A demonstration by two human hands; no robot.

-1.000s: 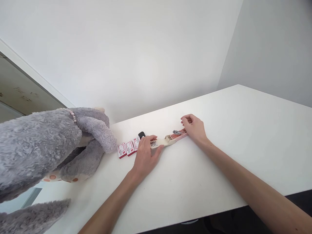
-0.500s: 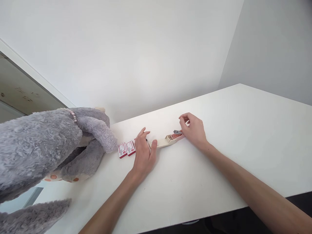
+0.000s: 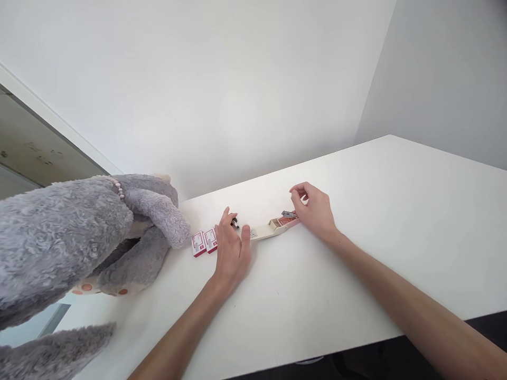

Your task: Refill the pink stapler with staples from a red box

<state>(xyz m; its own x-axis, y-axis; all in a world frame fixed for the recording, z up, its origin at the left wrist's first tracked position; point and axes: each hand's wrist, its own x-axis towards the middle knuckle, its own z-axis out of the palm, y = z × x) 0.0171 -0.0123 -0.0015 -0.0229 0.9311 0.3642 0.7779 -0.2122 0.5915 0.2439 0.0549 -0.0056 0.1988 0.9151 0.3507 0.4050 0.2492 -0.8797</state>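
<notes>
Here I see the left hand [image 3: 232, 248] lying flat and open at the left end of the long cream tray [image 3: 273, 228], seemingly bracing it. The right hand [image 3: 315, 211] curls over the tray's right end, gripping or not I cannot tell. Red boxes [image 3: 204, 241] and a plush toy [image 3: 79, 232] crowd the tray's left; rightward the table [image 3: 376, 237] offers room.

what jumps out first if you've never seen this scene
The big grey plush toy slumped at the left end of the white table dominates. Mid-table, the left hand lies beside small red-and-white boxes, and the right hand curls over the pink end of a long cream case.
</notes>
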